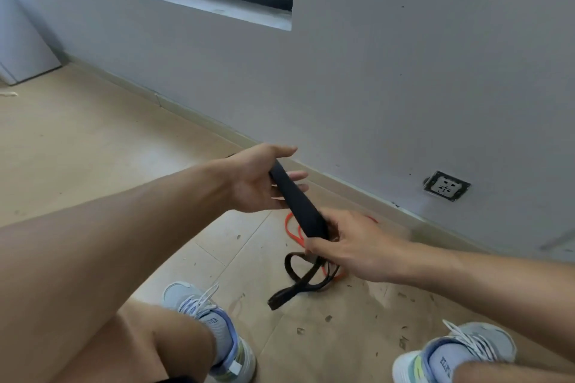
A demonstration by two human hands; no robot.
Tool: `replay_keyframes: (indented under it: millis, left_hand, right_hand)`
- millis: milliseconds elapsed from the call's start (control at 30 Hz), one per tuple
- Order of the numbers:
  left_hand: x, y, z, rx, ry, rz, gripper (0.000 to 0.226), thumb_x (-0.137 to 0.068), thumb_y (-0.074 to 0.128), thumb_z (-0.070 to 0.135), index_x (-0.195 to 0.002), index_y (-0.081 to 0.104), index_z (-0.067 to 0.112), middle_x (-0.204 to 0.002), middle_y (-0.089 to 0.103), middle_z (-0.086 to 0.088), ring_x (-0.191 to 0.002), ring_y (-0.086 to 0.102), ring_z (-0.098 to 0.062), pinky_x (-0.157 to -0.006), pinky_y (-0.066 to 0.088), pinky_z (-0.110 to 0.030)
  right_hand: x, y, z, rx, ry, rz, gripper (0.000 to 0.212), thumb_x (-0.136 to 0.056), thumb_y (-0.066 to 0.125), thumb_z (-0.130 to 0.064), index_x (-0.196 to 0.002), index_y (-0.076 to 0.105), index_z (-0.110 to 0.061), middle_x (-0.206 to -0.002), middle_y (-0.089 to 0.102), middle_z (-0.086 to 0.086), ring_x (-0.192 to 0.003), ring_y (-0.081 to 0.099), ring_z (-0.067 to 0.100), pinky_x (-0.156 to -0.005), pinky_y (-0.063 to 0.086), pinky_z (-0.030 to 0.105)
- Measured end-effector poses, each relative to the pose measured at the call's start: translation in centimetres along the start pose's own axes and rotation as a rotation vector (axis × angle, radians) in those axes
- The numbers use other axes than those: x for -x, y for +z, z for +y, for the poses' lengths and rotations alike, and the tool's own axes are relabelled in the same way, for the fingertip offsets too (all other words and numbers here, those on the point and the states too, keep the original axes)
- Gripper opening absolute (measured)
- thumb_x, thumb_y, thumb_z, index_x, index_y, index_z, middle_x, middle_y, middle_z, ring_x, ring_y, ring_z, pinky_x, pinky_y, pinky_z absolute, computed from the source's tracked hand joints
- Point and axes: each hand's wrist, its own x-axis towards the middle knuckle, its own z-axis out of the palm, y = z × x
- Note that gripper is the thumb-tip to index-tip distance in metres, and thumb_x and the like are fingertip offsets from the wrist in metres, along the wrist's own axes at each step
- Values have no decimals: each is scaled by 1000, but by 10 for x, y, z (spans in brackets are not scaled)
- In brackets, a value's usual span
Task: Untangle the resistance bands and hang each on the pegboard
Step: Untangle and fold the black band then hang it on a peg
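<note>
A wide black resistance band (295, 199) stretches between my two hands above the floor. My left hand (258, 180) is open, fingers straight, with the band lying across its palm. My right hand (345, 242) pinches the band's lower end. Below it a narrower dark band (298, 283) hangs down and curls onto the floor. An orange band (291, 228) lies on the floor behind, partly hidden by my right hand and crossing the dark one. No pegboard is in view.
A grey wall runs diagonally close ahead, with a socket (446, 186) low on the right and a window sill (217, 6) above. My two shoes (214, 326) stand on the beige tiled floor, which is scattered with debris. A white cabinet (21, 50) stands far left.
</note>
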Motion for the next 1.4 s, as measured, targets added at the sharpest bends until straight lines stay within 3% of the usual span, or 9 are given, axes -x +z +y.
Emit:
replay_keyframes:
  millis: [167,333,467,567,700,867,1100,1267,1400]
  left_hand:
    - [-5,-9,-9,-398,58,-16,20,-101,61,30,-99,57,10,-70,51,-1,-62,53,-17,-94,58,-43]
    - [0,-4,-22,-1102,232,-58,15,-98,66,26,-91,59,15,-70,53,-1,-59,54,-14,-65,59,-29]
    - [2,7,-21,-1210,337,-97,12,-98,66,27,-93,57,20,-79,55,1,-68,54,-13,-62,52,-25]
    - [1,15,-22,-1220,394,-146,11,-95,70,26,-97,62,19,-77,57,2,-64,55,-12,-59,49,-25]
    - [-2,21,-25,-1193,446,-173,12,-91,74,27,-90,62,24,-69,59,5,-59,55,-12,-57,47,-26]
    - [-4,15,-23,-1189,435,-115,15,-87,78,21,-84,63,20,-64,64,6,-59,62,-9,-59,47,-23]
    - [-12,7,-25,-1030,453,-79,15,-87,78,22,-85,67,11,-76,66,-1,-78,69,-20,-82,58,-37]
    - [-12,12,-17,-1014,440,49,13,-90,74,28,-91,67,17,-80,69,-3,-75,67,-18,-67,51,-28]
    - [2,19,8,-548,342,-116,19,-85,79,21,-74,64,20,-57,44,5,-50,39,-9,-44,30,-18]
  right_hand:
    - [10,-6,-11,409,93,-431,48,-96,58,-58,-136,62,-32,-128,68,-9,-107,62,12,-91,49,30]
    - [-1,-35,8,435,236,-9,19,-83,80,-47,-90,70,-32,-93,74,-14,-87,69,8,-72,55,29]
    - [1,-48,6,340,129,181,51,-76,86,-50,-115,55,-40,-118,64,-18,-106,61,5,-93,54,33]
    - [2,-38,0,272,11,132,67,-81,83,-42,-141,52,-40,-139,59,-18,-126,53,4,-106,45,28]
    - [2,-38,0,197,-23,157,14,-90,77,-42,-103,72,-38,-104,73,-17,-102,64,3,-85,48,26]
    - [5,-58,-2,85,-64,161,9,-89,80,-34,-96,77,-32,-86,76,-12,-82,71,4,-76,52,24]
    - [14,-108,-40,-624,-315,585,26,-80,68,-30,-101,71,-14,-87,78,0,-87,76,21,-84,63,36]
    - [11,-139,13,-692,-115,787,19,-90,67,-37,-95,68,-18,-84,75,-3,-86,75,16,-82,57,33]
    - [16,-147,62,-753,131,553,21,-92,72,-34,-97,67,-15,-87,71,3,-84,74,16,-79,52,27]
